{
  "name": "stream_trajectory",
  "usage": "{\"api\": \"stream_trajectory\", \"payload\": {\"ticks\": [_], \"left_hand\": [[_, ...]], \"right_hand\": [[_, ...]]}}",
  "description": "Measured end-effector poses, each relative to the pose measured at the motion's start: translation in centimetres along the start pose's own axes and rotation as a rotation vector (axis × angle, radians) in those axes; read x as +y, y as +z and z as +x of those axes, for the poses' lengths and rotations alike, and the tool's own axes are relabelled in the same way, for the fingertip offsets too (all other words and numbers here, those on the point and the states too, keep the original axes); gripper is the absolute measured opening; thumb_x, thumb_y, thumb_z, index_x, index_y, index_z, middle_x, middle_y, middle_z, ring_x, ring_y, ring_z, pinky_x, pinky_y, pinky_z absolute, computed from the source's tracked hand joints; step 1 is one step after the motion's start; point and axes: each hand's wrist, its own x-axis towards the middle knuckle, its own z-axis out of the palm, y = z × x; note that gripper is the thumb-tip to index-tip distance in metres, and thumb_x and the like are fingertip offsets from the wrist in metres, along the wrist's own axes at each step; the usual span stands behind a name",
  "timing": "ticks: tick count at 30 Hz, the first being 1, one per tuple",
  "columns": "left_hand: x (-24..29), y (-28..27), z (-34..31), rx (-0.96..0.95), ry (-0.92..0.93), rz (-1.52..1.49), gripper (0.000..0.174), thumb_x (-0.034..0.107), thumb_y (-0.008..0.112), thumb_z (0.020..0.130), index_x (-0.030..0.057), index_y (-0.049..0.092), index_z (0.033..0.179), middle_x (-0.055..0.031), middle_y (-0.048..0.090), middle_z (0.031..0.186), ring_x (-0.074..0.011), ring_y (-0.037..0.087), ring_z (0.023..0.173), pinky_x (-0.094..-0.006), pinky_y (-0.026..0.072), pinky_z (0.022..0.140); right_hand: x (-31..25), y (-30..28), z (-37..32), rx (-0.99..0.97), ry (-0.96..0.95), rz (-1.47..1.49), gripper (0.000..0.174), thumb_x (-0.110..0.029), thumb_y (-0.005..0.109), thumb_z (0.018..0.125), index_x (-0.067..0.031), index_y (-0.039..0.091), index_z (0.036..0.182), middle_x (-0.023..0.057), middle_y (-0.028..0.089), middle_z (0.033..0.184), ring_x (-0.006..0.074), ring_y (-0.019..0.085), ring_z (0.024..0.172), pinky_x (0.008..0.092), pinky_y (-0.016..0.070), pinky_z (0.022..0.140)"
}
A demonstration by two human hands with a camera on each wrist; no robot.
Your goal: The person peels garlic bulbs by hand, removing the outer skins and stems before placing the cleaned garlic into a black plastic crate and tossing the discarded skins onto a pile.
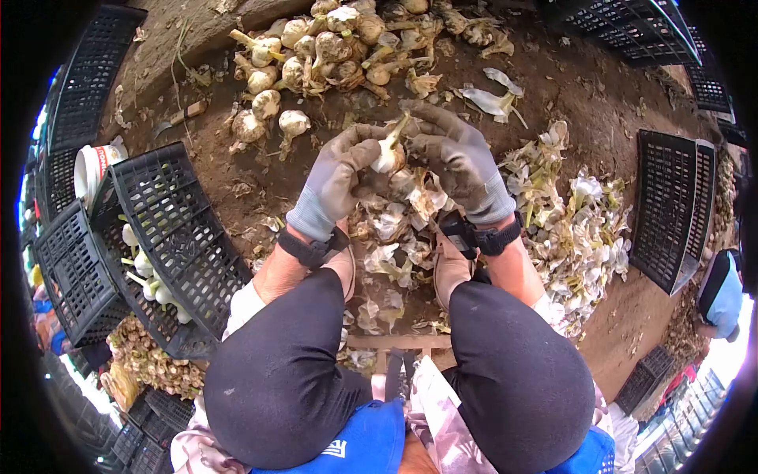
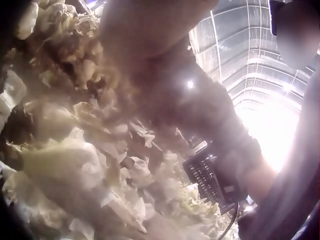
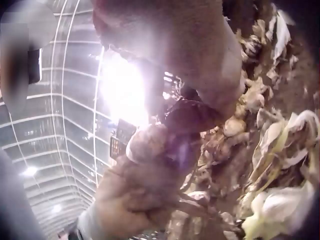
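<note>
Between the two gloved hands a garlic bulb [image 1: 388, 156] stands with its short stem pointing up. The left hand [image 1: 338, 175] pinches the bulb from its left side with thumb and fingers. On the other side the right hand [image 1: 462, 162] has bent fingers close to the stem and loose peel; whether they touch is unclear. Papery skins [image 1: 395, 213] lie beneath both hands. In the right wrist view the bulb [image 3: 146, 144] shows at the gloved left hand [image 3: 132, 195]. The left wrist view is blurred and dark around the hand.
A heap of garlic bulbs [image 1: 332, 51] lies beyond the hands, with a knife [image 1: 188, 112] to its left. Peeled skins [image 1: 580, 229] are piled at right. Black crates [image 1: 178, 237] stand at left, another crate [image 1: 671, 209] at right. A white bucket [image 1: 91, 170] is at far left.
</note>
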Motion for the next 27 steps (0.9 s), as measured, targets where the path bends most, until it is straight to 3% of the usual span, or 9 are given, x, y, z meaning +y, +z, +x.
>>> {"api": "stream_trajectory", "payload": {"ticks": [3, 6, 9, 11, 14, 18, 20, 23, 27], "left_hand": [[0.7, 0.8, -0.1, 0.038, 0.003, 0.087, 0.031, 0.024, 0.054, 0.090, 0.0018, 0.051, 0.112, -0.0011, 0.057, 0.089, -0.0073, 0.056, 0.077, -0.0212, 0.0501, 0.060], [0.6, 0.8, -0.1, 0.022, 0.045, 0.127, 0.031, 0.024, 0.054, 0.090, 0.0014, 0.051, 0.111, 0.0004, 0.057, 0.089, -0.0064, 0.055, 0.076, -0.0200, 0.0497, 0.060], [-0.1, 0.2, 0.3, 0.061, -0.039, 0.061, 0.030, 0.022, 0.053, 0.091, 0.0010, 0.052, 0.112, 0.0011, 0.057, 0.088, -0.0046, 0.054, 0.073, -0.0171, 0.0455, 0.054], [-1.1, -0.6, 0.6, -0.019, -0.043, -0.155, 0.030, 0.022, 0.052, 0.092, 0.0019, 0.052, 0.114, 0.0009, 0.058, 0.088, -0.0037, 0.052, 0.069, -0.0154, 0.0395, 0.048], [-2.0, -1.3, 0.5, -0.035, 0.001, -0.130, 0.030, 0.023, 0.052, 0.093, 0.0035, 0.053, 0.115, 0.0003, 0.058, 0.089, -0.0039, 0.051, 0.068, -0.0159, 0.0360, 0.047], [-1.0, -0.7, 0.5, -0.011, -0.047, -0.269, 0.030, 0.025, 0.052, 0.093, 0.0042, 0.053, 0.114, 0.0000, 0.059, 0.091, -0.0044, 0.052, 0.071, -0.0156, 0.0395, 0.049], [-0.5, -0.3, 0.5, 0.089, -0.056, -0.060, 0.029, 0.025, 0.052, 0.092, 0.0043, 0.054, 0.113, -0.0005, 0.059, 0.094, -0.0043, 0.052, 0.072, -0.0152, 0.0425, 0.050], [-0.1, -0.2, 0.3, 0.068, 0.007, 0.133, 0.030, 0.025, 0.053, 0.092, 0.0041, 0.053, 0.113, -0.0007, 0.058, 0.093, -0.0050, 0.054, 0.073, -0.0146, 0.0441, 0.051], [-0.3, -0.6, 0.3, 0.102, -0.081, 0.008, 0.029, 0.025, 0.053, 0.092, 0.0037, 0.053, 0.113, -0.0002, 0.058, 0.092, -0.0052, 0.054, 0.077, -0.0141, 0.0433, 0.052]], "right_hand": [[0.0, 0.9, -0.7, 0.011, -0.067, -0.031, 0.047, -0.002, 0.057, 0.081, 0.0089, 0.044, 0.125, 0.0122, 0.059, 0.112, 0.0164, 0.061, 0.096, 0.0262, 0.0492, 0.082], [0.0, 1.2, 0.0, 0.101, 0.041, -0.133, 0.050, -0.002, 0.060, 0.080, 0.0086, 0.043, 0.126, 0.0122, 0.059, 0.112, 0.0152, 0.060, 0.095, 0.0254, 0.0487, 0.082], [1.5, 0.4, 0.7, 0.054, -0.006, -0.111, 0.050, -0.001, 0.061, 0.080, 0.0075, 0.044, 0.126, 0.0111, 0.059, 0.112, 0.0145, 0.060, 0.095, 0.0251, 0.0484, 0.082], [0.3, 1.1, 0.1, 0.083, 0.114, -0.088, 0.049, 0.000, 0.062, 0.080, 0.0071, 0.046, 0.125, 0.0112, 0.058, 0.115, 0.0146, 0.060, 0.096, 0.0251, 0.0489, 0.082], [-0.1, 1.1, 0.0, 0.047, 0.127, 0.024, 0.047, 0.000, 0.062, 0.080, 0.0081, 0.047, 0.123, 0.0118, 0.058, 0.115, 0.0142, 0.060, 0.095, 0.0246, 0.0498, 0.080], [-0.3, 0.9, -0.3, -0.027, -0.050, -0.005, 0.046, -0.001, 0.062, 0.080, 0.0083, 0.048, 0.123, 0.0125, 0.059, 0.114, 0.0136, 0.060, 0.094, 0.0241, 0.0505, 0.079], [0.1, 1.0, -0.4, 0.029, -0.023, -0.172, 0.047, 0.000, 0.063, 0.080, 0.0081, 0.047, 0.123, 0.0119, 0.061, 0.111, 0.0133, 0.060, 0.094, 0.0242, 0.0505, 0.079], [-0.4, 2.2, -0.1, 0.123, 0.002, -0.331, 0.048, 0.001, 0.063, 0.078, 0.0077, 0.047, 0.124, 0.0114, 0.061, 0.110, 0.0130, 0.060, 0.094, 0.0242, 0.0504, 0.080], [0.6, 1.2, 0.2, 0.070, 0.034, -0.116, 0.047, 0.001, 0.061, 0.079, 0.0075, 0.047, 0.124, 0.0109, 0.061, 0.109, 0.0131, 0.061, 0.093, 0.0241, 0.0503, 0.080]]}}
